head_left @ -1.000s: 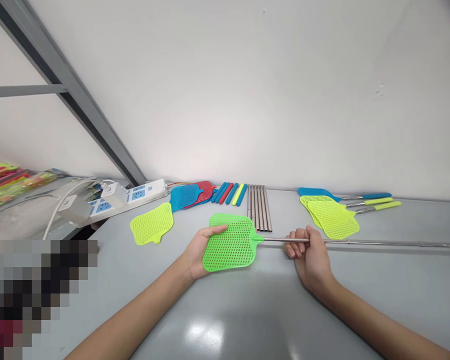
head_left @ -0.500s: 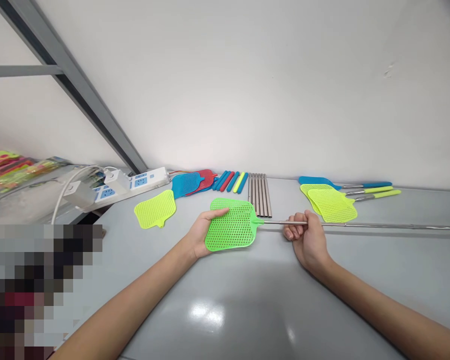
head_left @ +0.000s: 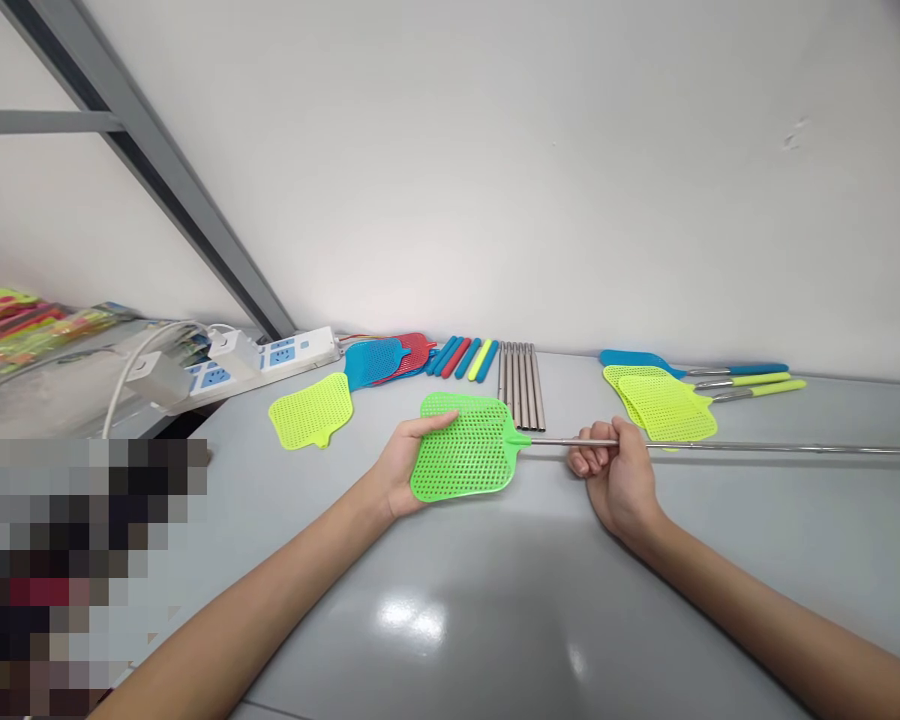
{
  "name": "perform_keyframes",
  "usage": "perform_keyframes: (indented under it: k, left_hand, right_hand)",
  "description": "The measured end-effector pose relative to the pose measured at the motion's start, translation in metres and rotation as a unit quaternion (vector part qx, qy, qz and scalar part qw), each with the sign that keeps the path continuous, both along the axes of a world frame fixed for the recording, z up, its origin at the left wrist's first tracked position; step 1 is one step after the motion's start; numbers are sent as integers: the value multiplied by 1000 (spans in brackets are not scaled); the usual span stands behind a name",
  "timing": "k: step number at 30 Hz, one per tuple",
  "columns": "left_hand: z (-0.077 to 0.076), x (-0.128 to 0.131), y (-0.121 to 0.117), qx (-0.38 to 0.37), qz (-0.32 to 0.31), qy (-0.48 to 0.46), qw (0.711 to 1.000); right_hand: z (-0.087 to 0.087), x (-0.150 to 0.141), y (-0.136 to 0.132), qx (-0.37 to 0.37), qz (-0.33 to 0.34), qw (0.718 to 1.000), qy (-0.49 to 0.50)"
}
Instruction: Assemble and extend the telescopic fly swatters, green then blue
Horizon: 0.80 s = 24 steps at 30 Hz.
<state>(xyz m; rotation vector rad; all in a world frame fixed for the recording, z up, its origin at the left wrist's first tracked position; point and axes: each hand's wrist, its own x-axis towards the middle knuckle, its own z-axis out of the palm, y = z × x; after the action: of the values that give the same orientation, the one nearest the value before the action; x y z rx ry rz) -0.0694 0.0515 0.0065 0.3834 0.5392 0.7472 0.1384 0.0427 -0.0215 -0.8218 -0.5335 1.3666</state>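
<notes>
A green mesh swatter head (head_left: 469, 452) sits on the end of a long thin metal rod (head_left: 780, 447) that runs off to the right over the grey table (head_left: 495, 610). My left hand (head_left: 403, 465) grips the head by its left edge, thumb on top. My right hand (head_left: 616, 470) is closed around the rod a short way right of the head's neck.
At the back lie a loose yellow-green head (head_left: 313, 411), blue and red heads (head_left: 386, 360), coloured handle sleeves (head_left: 461, 358), several bare metal rods (head_left: 520, 385), and finished swatters (head_left: 675, 395) at the right. A power strip (head_left: 270, 358) with plugs lies at the left.
The view has shifted slightly, so everything sits a little higher in frame. Both hands keep the same hold on the green head and the rod.
</notes>
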Motion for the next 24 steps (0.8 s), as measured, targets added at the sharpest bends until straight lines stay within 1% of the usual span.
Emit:
perform_keyframes:
  k: [11, 17, 21, 24]
  left_hand:
    - [-4, 1, 0, 7, -18, -53, 998]
    - [-2, 0, 0, 8, -29, -63, 998]
    - [-1, -1, 0, 19, -38, -67, 997]
    - [1, -2, -1, 43, -56, -65, 995]
  right_hand:
    - [0, 1, 0, -2, 0, 1000, 0]
    - [0, 2, 1, -2, 5, 1000, 3]
    - [-1, 2, 0, 1, 7, 1000, 0]
    - [0, 2, 1, 2, 6, 1000, 1]
